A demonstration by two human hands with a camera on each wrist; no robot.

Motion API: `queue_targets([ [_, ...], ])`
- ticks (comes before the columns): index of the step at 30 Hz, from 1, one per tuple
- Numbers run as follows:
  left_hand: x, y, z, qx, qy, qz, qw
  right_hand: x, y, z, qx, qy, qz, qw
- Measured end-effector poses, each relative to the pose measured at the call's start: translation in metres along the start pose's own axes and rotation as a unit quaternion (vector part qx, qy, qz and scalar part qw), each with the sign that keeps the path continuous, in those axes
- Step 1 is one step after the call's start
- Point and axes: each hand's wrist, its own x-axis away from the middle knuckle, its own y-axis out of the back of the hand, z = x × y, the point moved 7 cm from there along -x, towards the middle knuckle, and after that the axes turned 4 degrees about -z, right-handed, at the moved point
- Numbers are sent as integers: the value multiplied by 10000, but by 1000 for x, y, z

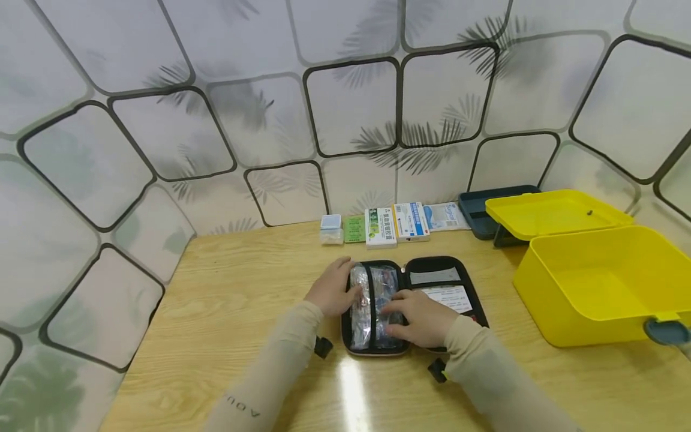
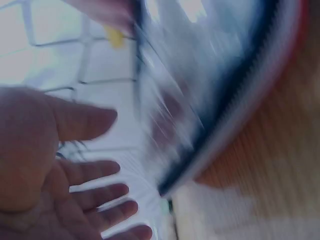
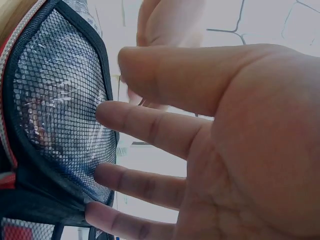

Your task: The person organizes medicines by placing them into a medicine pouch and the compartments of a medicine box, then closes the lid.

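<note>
A black zippered case point(image 1: 433, 264) lies unfolded on the wooden table. Its left half holds clear plastic-wrapped items point(image 1: 360, 327) under a black strap and mesh point(image 3: 65, 90); a white printed card point(image 1: 450, 298) sits in the right half. My left hand point(image 1: 336, 288) is at the left edge of the case, its fingers reaching over the wrapped items; in the left wrist view its fingers are loosely extended and the case is blurred. My right hand point(image 1: 423, 315) extends from the right half, fingertips at the mesh of the left half. Neither hand grips anything.
Behind the case stand a small blue-and-white pack point(image 1: 331, 223), a green packet point(image 1: 354, 229), two medicine boxes point(image 1: 380, 228) and a mask packet point(image 1: 447, 217). To the right are a dark blue tray point(image 1: 475, 207) and an open yellow box point(image 1: 545, 300) with its lid point(image 1: 556, 213) swung back.
</note>
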Motion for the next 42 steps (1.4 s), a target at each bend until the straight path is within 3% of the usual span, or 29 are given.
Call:
queue_targets([
  [5,-12,-7,4,-443,-235,322,9982,0,-2,3,132,18,56,9999],
  [15,-13,-10,2,-1104,-345,206,9931,1,-2,6,163,163,123,9997],
  [23,-8,-19,0,-930,-181,341,9949,2,-3,5,149,93,165,9997],
  [29,-4,-17,8,-171,175,219,9995,1,-4,2,55,-4,204,9998],
  [32,-1,-14,14,122,325,5,9994,1,-5,3,0,-5,236,9997],
  [36,2,-10,19,106,275,-252,9992,1,-5,5,-3,-45,290,9996],
  [42,5,-10,23,27,259,-299,9992,2,-7,6,-33,-117,322,9994],
])
